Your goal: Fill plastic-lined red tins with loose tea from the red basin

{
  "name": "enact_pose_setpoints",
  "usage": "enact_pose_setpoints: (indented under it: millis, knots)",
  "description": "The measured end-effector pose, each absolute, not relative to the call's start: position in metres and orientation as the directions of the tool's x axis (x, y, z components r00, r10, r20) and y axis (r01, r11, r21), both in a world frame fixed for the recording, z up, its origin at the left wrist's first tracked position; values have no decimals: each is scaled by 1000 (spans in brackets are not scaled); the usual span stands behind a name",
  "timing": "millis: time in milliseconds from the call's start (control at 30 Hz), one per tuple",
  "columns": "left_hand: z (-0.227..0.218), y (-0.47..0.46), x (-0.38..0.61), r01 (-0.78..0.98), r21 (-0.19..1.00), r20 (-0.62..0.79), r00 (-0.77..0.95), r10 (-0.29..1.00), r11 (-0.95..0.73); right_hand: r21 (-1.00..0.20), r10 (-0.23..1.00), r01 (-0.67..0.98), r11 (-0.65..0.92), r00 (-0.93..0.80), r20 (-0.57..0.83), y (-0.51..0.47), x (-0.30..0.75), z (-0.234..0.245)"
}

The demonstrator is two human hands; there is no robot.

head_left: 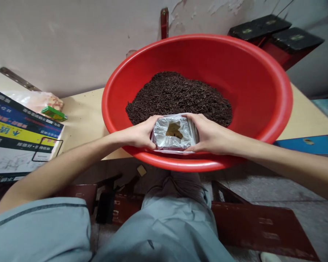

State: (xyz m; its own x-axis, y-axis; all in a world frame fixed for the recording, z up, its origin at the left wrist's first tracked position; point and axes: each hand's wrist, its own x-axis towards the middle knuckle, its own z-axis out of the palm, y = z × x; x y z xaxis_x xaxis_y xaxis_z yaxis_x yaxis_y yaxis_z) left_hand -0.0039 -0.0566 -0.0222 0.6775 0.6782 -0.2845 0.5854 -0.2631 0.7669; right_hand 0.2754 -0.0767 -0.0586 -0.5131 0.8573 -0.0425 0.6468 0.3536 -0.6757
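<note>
Between my two hands is a box-shaped bag with a clear plastic lining [161, 135], its mouth facing up toward me. Through the opening I see a tan inside with a few dark specks at the bottom. My left hand [144, 133] grips its left side, thumb on the near edge. Around the right side, my right hand [205, 133] is closed in the same way. The bag is over the near rim of a large red basin [251, 83]. Inside the basin lies a heap of dark brown, thin dry pieces like loose tea [177, 94].
The basin stands on a pale tabletop [83, 109] against a wall. At left are a printed carton [19, 134], a green packet [54, 113] and a plastic bag [30, 100]. Dark-topped stools [295, 38] stand at back right. A red-brown bench [262, 225] is below me.
</note>
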Motion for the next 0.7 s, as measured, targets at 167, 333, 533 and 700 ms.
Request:
enact_pose_setpoints:
  millis: [167,333,533,700]
  knots:
    - [-23,-59,1,561,797,-275,666,693,-223,-766,849,555,324,-528,-23,-71,284,-62]
    - [-25,-35,-7,553,810,-277,656,702,-197,-743,834,578,337,-549,-49,-49,276,-46]
    - [-33,-15,-29,547,825,-305,640,705,-140,-721,812,594,356,-578,-75,-25,261,-45]
    - [-42,-25,-33,551,804,-237,642,729,-223,-800,798,488,348,-602,-20,-24,272,-73]
